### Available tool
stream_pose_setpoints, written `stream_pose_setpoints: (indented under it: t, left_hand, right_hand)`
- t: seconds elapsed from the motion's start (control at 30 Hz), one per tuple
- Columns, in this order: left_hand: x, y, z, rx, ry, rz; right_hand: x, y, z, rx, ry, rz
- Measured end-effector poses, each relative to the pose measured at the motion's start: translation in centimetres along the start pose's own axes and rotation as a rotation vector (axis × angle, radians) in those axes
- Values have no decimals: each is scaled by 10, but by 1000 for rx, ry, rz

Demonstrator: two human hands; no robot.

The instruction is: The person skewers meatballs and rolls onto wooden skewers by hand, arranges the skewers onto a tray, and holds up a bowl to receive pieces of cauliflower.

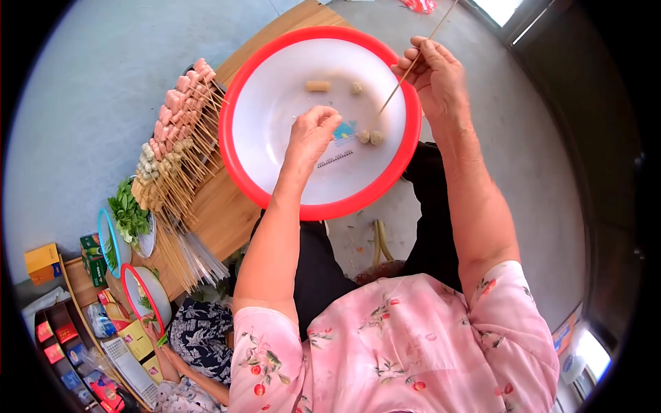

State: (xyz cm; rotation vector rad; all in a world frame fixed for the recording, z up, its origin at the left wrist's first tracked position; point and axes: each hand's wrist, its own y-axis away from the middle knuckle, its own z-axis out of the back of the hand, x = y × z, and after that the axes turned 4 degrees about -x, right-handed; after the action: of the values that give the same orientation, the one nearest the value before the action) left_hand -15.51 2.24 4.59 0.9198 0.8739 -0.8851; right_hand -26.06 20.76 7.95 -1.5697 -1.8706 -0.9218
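A large white basin with a red rim (pixel 323 212) is in front of me. In its bottom lie a tan cylinder-shaped piece (pixel 317 86), one greyish ball (pixel 357 88) and, lower right, a pair of similar balls (pixel 370 138). My right hand (pixel 438 77), over the basin's right rim, pinches a thin wooden skewer (pixel 396 92). The skewer slants down to the left, its lower tip bare and above the pair of balls. My left hand (pixel 313 134) hovers over the middle of the basin with fingers pressed together; whatever they hold, if anything, is hidden.
Left of the basin, a wooden table (pixel 220 215) carries stacked skewers with pink pieces (pixel 172 110), skewered balls (pixel 148 164) and leafy greens (pixel 129 212). Another person (pixel 201 337) sits lower left by a smaller red-rimmed basin (pixel 165 306). Boxes (pixel 43 263) stand beyond.
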Motion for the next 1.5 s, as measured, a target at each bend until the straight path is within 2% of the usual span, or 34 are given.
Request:
stream_pose_setpoints:
  t: [0.03,0.07,0.13,0.17,0.23,0.27,0.33,0.47,0.53,0.57,0.63,0.67,0.73,0.87,0.93,0.97,1.1,1.17,1.2,1.27,1.3,1.37,1.4,1.5]
  left_hand:
    - [12,-10,-5,57,-176,-11]
    - [29,-16,-13,64,-178,-5]
    - [53,-26,-34,68,-572,-424]
    - [51,-25,-43,65,-578,-425]
    - [48,-16,-60,75,-842,-791]
    - [44,-15,-65,71,-846,-789]
    - [34,-16,-71,207,-1008,-743]
    - [44,-34,-69,258,-936,-751]
    - [54,-47,-69,211,-484,-631]
    - [45,-49,-68,213,-485,-636]
    - [30,-55,-64,-3,-246,-177]
    - [33,-63,-62,-6,-246,-178]
    - [43,-85,-60,-207,-306,-425]
    - [29,-102,-73,-207,-404,-499]
    - [37,-108,-84,-228,-606,-577]
    - [39,-108,-90,-229,-600,-591]
    - [56,-106,-92,-184,-807,-555]
    - [49,-96,-85,-269,-615,-583]
    - [41,-94,-79,-286,-615,-582]
    - [22,-88,-66,-130,234,141]
    - [19,-84,-59,-150,234,142]
    - [16,-70,-36,-81,1058,306]
    - [12,-57,-24,-38,1166,264]
    - [-4,-20,5,-91,1207,260]
  right_hand:
    - [3,-1,3,-32,-10,1]
    - [4,0,3,-38,11,4]
    - [6,4,2,-58,29,-16]
    - [7,5,0,-65,43,-36]
    - [7,7,0,-56,31,-45]
    - [7,8,0,-52,29,-51]
    - [8,10,0,-53,33,-55]
    - [8,9,0,-73,18,-80]
    - [8,8,2,-87,-3,-89]
    - [9,8,3,-99,-21,-104]
    - [10,9,4,-106,-20,-103]
    - [10,10,4,-111,-13,-106]
    - [10,11,4,-112,-6,-109]
    - [6,12,5,-80,-30,-136]
    - [4,13,5,-76,-24,-155]
    - [5,15,5,-74,-23,-141]
    - [2,23,-5,-53,24,-213]
    - [1,25,-9,-28,57,-235]
    - [0,26,-12,-25,62,-253]
    - [-3,28,-18,-13,107,-253]
    - [-5,31,-21,-13,148,-255]
    - [-14,35,-26,30,167,-267]
    - [-20,36,-31,52,188,-260]
    - [-30,45,-46,163,256,-303]
